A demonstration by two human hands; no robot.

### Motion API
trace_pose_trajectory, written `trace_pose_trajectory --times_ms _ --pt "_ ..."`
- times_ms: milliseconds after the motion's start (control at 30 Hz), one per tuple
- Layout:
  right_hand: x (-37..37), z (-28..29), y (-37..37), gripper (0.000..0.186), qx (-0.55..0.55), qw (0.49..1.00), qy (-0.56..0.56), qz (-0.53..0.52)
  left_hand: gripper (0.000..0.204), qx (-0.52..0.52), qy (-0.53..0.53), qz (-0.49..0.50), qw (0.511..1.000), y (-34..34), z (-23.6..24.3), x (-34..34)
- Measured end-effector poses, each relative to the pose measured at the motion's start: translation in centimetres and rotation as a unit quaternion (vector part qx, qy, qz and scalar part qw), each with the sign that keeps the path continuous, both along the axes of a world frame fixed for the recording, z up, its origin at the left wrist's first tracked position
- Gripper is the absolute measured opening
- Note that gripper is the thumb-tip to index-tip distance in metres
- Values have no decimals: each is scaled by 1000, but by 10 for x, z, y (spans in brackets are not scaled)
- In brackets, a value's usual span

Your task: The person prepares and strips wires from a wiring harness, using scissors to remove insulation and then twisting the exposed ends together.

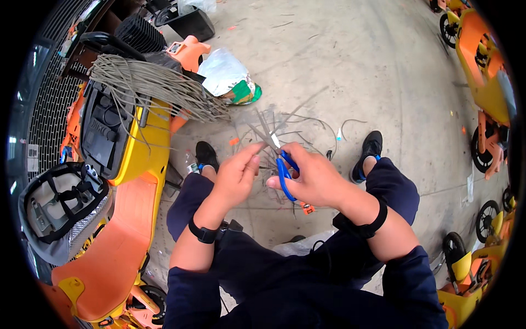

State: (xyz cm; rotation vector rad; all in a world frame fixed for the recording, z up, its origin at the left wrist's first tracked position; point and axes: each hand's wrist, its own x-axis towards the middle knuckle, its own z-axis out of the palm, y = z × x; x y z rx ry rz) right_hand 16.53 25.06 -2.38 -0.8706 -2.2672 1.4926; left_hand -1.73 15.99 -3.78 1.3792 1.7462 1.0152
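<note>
Above the floor between my knees, my right hand (312, 174) is closed around scissors (285, 181) with blue handles. Their pale metal end points up and away, touching or very near thin grey cables (263, 129). My left hand (239, 170) is closed, its thumb and index finger pinching the grey cables just left of the blades. Whether the blades are open or shut on a cable is too small to tell. Below the hands, loose cut lengths of cable (329, 127) lie scattered on the concrete, with a small orange tag (307, 208) among them.
On my left stands a yellow and orange ride-on vehicle (123, 208) with a thick bundle of grey cables (156, 82) draped over it. A grey bag (60, 214) sits beside it. Ahead lies a white and green sack (227, 77). More yellow vehicles (485, 60) line the right side.
</note>
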Motion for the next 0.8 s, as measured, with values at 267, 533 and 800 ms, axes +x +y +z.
trace_pose_trajectory --times_ms 267,533,800 --pt "8 19 11 54 20 999 -29 36 22 50 72 39 995 -1 9 6" --pt "9 7 3 66 -25 997 22 63 13 123 152 -45 980 1 10 4" --pt "7 23 2 61 -107 987 -68 100 28 145 267 -67 950 2 11 3"
